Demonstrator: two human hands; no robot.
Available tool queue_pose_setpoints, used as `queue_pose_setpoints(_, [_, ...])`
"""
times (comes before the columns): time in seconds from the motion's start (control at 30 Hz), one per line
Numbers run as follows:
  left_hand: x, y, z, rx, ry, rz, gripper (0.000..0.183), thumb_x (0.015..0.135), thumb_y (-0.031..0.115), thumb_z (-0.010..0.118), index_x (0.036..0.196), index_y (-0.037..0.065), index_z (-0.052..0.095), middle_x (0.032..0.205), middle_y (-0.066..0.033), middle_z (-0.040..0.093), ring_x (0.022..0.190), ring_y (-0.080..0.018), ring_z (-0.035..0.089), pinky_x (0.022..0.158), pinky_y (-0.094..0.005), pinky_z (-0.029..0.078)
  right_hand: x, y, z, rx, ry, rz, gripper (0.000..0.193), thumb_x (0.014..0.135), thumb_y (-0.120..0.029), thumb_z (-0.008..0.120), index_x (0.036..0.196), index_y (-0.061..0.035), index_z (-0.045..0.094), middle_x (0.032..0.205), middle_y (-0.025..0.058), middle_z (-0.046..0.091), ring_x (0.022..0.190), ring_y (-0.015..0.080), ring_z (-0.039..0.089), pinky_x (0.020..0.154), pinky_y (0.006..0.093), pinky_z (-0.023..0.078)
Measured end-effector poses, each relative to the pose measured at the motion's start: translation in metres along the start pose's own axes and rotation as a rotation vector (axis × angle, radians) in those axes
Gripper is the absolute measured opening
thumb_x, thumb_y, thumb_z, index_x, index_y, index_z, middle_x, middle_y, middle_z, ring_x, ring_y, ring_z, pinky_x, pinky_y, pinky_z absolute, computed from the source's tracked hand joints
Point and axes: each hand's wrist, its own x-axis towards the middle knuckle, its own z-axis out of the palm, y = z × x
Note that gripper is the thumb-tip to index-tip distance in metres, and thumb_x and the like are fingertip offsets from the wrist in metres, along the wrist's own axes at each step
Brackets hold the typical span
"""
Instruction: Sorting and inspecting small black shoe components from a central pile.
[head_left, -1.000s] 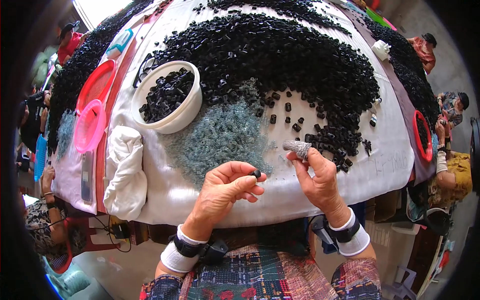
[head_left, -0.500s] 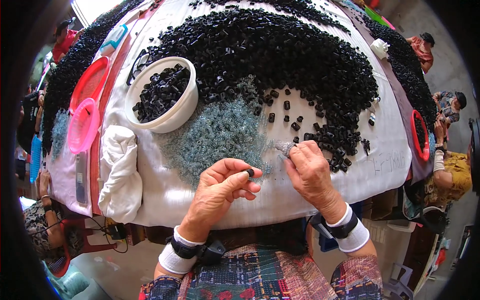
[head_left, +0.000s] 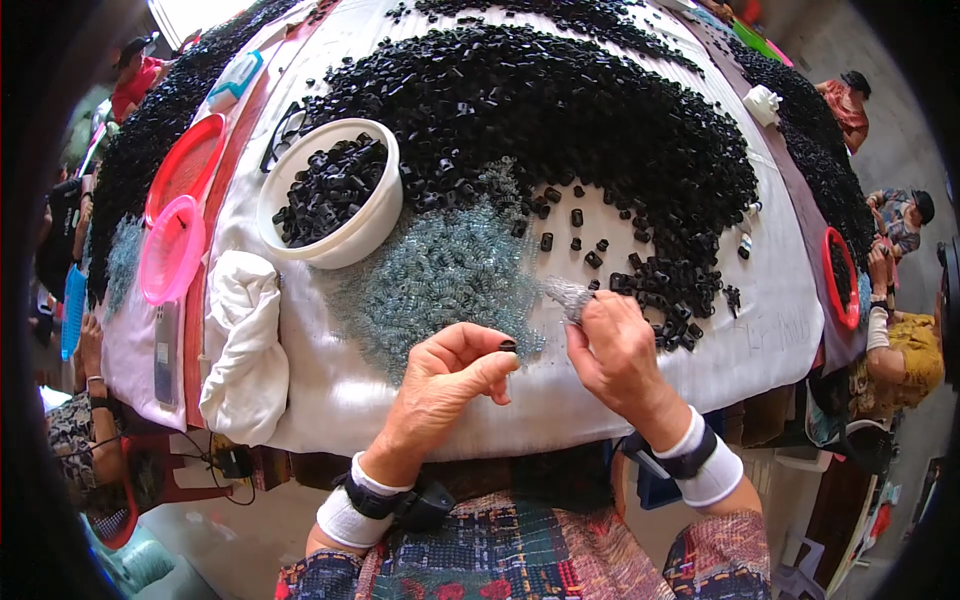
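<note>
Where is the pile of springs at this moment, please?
In the head view, the springs lie left of centre, below and right of the white tub, between the black pile and the left hand.

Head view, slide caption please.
Left hand pinching a black part near springs, right hand near the black pile.

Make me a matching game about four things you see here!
1. round tub
2. pile of springs
3. cloth
4. left hand

A. pinching a small black piece
B. white and crumpled
C. filled with black parts
D. bluish-grey

Right pairs: 1-C, 2-D, 3-B, 4-A
</note>
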Motion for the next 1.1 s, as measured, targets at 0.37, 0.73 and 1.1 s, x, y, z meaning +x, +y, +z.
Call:
queue_pose_setpoints(0.37, [0.001, -0.006, 0.018, 0.223, -0.022, 0.151, 0.023, 0.082, 0.006, 0.071, 0.104, -0.001, 0.065, 0.081, -0.0014, 0.065, 0.067, -0.0039, 0.056, 0.061, -0.0175, 0.048, 0.01, -0.032, -0.025, 0.344, -0.046, 0.018, 0.025, 0.07, 0.009, 0.063, 0.095, 0.0055, 0.056, 0.089, 0.0195, 0.057, 0.075, 0.0341, 0.06, 0.062, 0.0379, 0.051])
queue_pose_setpoints(0.73, [0.0, -0.01, 0.016, 0.188, -0.032, 0.13, 0.024, 0.081, 0.006, 0.073, 0.102, -0.002, 0.065, 0.083, -0.0032, 0.067, 0.071, -0.0058, 0.059, 0.065, -0.0191, 0.049, 0.004, -0.039, -0.025, 0.387, -0.064, 0.104, 0.024, 0.073, 0.009, 0.062, 0.096, 0.0048, 0.057, 0.089, 0.0184, 0.058, 0.072, 0.0329, 0.061, 0.06, 0.0371, 0.05])
queue_pose_setpoints(1.1, [0.0, -0.006, 0.015, 0.096, -0.045, 0.054, 0.021, 0.081, 0.004, 0.071, 0.1, -0.003, 0.066, 0.083, -0.0083, 0.067, 0.069, -0.0123, 0.063, 0.066, -0.0243, 0.052, 0.0, -0.028, -0.02, 0.394, 0.151, 0.196, 0.024, 0.078, 0.011, 0.061, 0.101, 0.0036, 0.061, 0.087, 0.0128, 0.063, 0.068, 0.019, 0.064, 0.056, 0.0264, 0.051])
